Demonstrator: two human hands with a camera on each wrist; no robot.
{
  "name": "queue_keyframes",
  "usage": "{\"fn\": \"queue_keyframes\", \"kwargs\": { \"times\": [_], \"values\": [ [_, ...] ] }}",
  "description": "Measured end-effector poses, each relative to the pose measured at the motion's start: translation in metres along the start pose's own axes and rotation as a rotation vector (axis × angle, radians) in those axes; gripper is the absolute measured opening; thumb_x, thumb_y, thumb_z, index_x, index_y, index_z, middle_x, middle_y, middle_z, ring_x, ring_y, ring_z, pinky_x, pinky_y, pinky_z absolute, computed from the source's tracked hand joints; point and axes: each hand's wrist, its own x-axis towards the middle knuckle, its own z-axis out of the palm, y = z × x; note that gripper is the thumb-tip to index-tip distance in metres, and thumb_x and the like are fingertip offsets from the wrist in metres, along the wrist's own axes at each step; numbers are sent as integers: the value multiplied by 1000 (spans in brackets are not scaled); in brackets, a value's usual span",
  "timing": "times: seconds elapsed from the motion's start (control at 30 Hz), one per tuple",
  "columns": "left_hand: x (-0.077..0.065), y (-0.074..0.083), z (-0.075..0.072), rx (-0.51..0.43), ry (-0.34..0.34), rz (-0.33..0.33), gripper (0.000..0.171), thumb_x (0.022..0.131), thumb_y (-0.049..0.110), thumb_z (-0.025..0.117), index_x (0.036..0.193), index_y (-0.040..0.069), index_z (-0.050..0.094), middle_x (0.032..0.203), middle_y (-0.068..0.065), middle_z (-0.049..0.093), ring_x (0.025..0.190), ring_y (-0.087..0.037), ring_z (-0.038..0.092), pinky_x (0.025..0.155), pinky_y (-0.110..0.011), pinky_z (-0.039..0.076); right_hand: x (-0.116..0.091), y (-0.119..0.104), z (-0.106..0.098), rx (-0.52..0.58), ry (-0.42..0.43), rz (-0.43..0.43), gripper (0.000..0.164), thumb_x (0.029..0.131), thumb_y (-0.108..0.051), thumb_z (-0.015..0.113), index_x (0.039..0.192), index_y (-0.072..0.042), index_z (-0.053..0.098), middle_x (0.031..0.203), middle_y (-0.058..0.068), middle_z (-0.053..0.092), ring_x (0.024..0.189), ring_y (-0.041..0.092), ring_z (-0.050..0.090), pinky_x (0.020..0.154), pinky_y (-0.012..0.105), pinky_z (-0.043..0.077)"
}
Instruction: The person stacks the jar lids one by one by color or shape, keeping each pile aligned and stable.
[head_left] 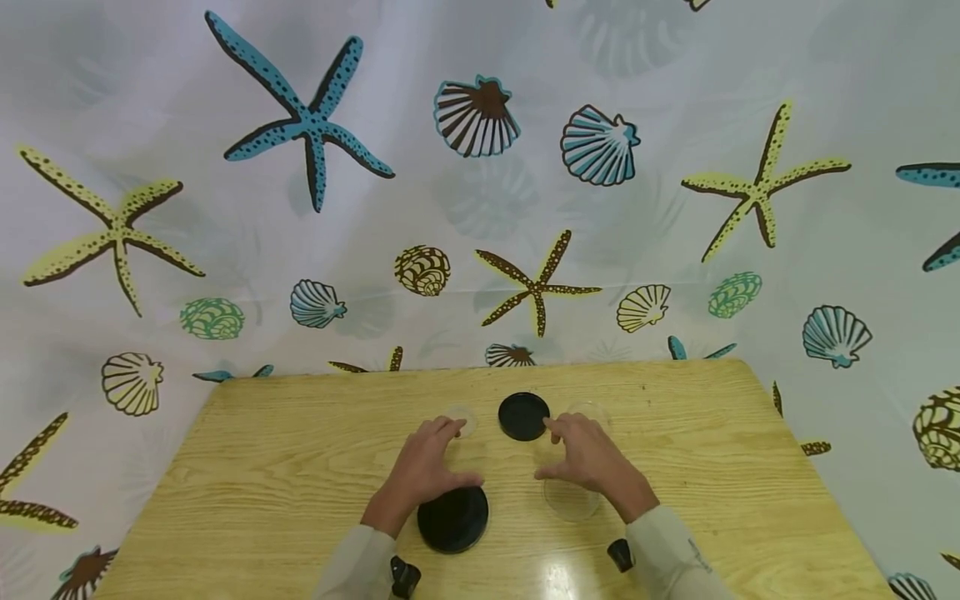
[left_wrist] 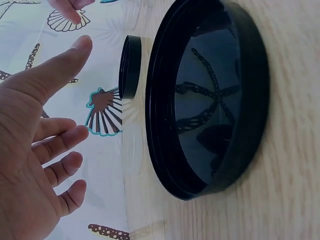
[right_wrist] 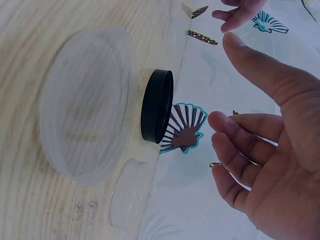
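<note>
My left hand (head_left: 427,462) hovers over the table with its fingers spread, holding nothing. Below it lies a large black round lid (head_left: 453,523), whose raised rim and glossy inside show in the left wrist view. Across from it, my right hand (head_left: 588,454) also has its fingers apart and grips nothing. Partly under that hand is a large clear round lid (head_left: 572,505). A smaller black lid (head_left: 523,417) sits farther back, between the two hands. Two smaller clear round pieces flank it: one (head_left: 463,415) beyond the left fingertips, another (right_wrist: 129,195) beyond the right hand.
The light wooden table (head_left: 300,450) ends at a back edge against a white cloth (head_left: 517,200) printed with starfish and shells. Dark wrist-camera pieces (head_left: 405,577) show by both sleeves. Light glares on the table's front part.
</note>
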Motion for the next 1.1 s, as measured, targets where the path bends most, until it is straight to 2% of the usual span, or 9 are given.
{"fn": "queue_keyframes", "kwargs": {
  "times": [0.17,0.33,0.77,0.93,1.1],
  "values": [
    [5,2,2,12,21,20,83,66,50,82,132,7,55,118,-8,59,106,-29,56,89,-53,45,3,2,-4,-16,11,9,75,72,-38,82,132,-1,55,99,8,62,91,21,54,80,40,45],
    [10,4,4,16,27,31,82,67,47,83,133,7,54,119,-9,59,107,-29,56,89,-51,46,7,6,-8,-41,27,3,73,72,-39,82,130,-2,57,99,9,62,91,24,55,84,44,44],
    [24,15,0,60,25,39,81,69,47,82,133,6,53,118,-8,59,106,-28,56,90,-52,45,17,8,-15,-66,21,5,75,73,-41,81,131,-1,55,102,9,62,99,28,55,87,46,43],
    [29,21,-1,54,18,25,81,69,46,81,134,7,53,121,-8,59,108,-29,56,92,-53,44,20,12,-16,-60,14,31,77,73,-41,80,134,-1,52,106,10,62,105,30,54,93,47,42],
    [35,24,2,40,5,16,78,71,43,81,134,7,52,121,-8,59,108,-29,55,93,-52,44,24,17,-15,-42,30,39,77,73,-41,80,134,-2,52,106,10,62,105,30,54,92,47,43]
  ]
}}
